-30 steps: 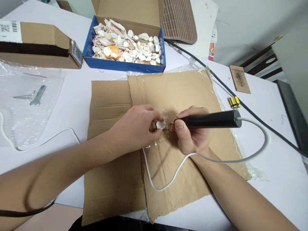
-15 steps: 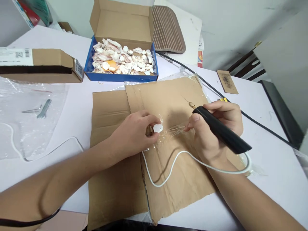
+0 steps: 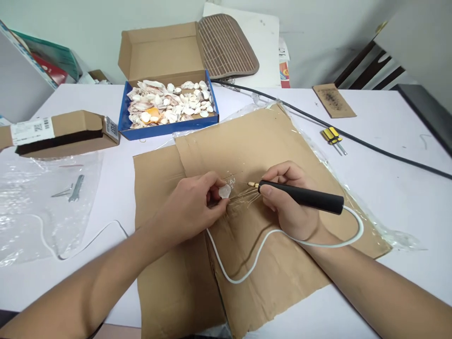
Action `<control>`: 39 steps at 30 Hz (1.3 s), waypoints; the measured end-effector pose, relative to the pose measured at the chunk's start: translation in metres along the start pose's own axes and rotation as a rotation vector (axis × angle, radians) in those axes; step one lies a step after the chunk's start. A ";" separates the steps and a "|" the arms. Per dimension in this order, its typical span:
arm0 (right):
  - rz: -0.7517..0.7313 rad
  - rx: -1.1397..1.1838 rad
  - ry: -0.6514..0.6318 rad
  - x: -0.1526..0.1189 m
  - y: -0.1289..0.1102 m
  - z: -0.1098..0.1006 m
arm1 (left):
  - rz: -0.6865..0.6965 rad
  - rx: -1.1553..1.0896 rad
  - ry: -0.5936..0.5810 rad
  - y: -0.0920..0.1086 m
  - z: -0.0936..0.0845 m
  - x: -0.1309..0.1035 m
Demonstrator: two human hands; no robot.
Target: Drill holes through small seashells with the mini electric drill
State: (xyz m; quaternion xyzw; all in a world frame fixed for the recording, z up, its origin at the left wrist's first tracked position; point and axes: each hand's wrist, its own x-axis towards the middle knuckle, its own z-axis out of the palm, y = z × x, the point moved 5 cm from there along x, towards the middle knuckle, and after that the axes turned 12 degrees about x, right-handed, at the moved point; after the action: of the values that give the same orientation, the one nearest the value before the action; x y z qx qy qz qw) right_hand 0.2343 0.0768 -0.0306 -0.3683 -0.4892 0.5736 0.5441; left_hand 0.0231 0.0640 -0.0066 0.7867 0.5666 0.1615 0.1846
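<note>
- Tool attitude: the black pen drill (image 3: 307,196), half a second ago raised with its bit toward 11 o'clock, now lies near level, bit (image 3: 242,182) toward 9 o'clock.
- Gap: one second ago the bit was at the white shell (image 3: 225,190). It now stands short of it, apart but near.
- Meaning for the work, as judged: tool and shell are roughly aligned again, but not engaged. Whether the shell is pierced cannot be told at this size.
- Shell location: above the middle of the cardboard (image 3: 243,141), at the left fingertips, at 9 o'clock from the drill. The box of shells (image 3: 176,129) stands at 11 o'clock from it.
- Left hand (image 3: 192,202): thumb and fingers pinch the shell by its edge. The forearm enters from 8 o'clock; the wrist is nearly straight.
- Right hand (image 3: 293,216): thumb and fingers close around the drill's front end, behind the brass chuck (image 3: 253,184), in a pen-like hold. The forearm enters from 4 o'clock.
- Cable (image 3: 233,281): leaves the drill's rear at 3 o'clock, curves back past the right wrist and dips to 6 o'clock from the shell.
</note>
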 end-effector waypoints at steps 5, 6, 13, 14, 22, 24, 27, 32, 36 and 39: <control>-0.011 -0.049 -0.024 0.003 -0.007 0.007 | -0.005 -0.034 -0.002 0.002 0.000 0.001; -0.007 -0.058 -0.025 0.004 -0.008 0.008 | -0.008 -0.037 0.002 0.003 0.000 0.001; 0.039 -0.118 0.014 0.007 -0.012 0.012 | -0.008 -0.030 0.031 0.002 -0.001 0.000; 0.037 -0.125 0.016 0.007 -0.013 0.012 | -0.008 -0.030 0.032 0.002 -0.001 0.000; 0.017 -0.169 0.021 0.007 -0.016 0.013 | -0.023 -0.018 0.059 0.006 0.000 -0.001; 0.016 -0.169 0.026 0.007 -0.016 0.013 | -0.024 -0.017 0.060 0.007 0.001 -0.001; 0.013 -0.175 0.023 0.008 -0.015 0.014 | -0.021 -0.013 0.064 0.007 0.001 -0.001; 0.020 -0.169 0.017 0.007 -0.014 0.013 | -0.018 -0.006 0.070 0.006 0.000 -0.001; 0.033 -0.155 0.006 0.005 -0.012 0.013 | -0.020 -0.007 0.065 0.006 0.000 -0.001; 0.028 -0.161 0.002 0.006 -0.012 0.013 | -0.020 -0.002 0.063 0.007 0.001 -0.001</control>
State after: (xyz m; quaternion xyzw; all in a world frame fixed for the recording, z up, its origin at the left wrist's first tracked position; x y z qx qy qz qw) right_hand 0.2247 0.0795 -0.0153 -0.4182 -0.5278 0.5397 0.5052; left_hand 0.0294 0.0609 -0.0044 0.7754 0.5797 0.1849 0.1688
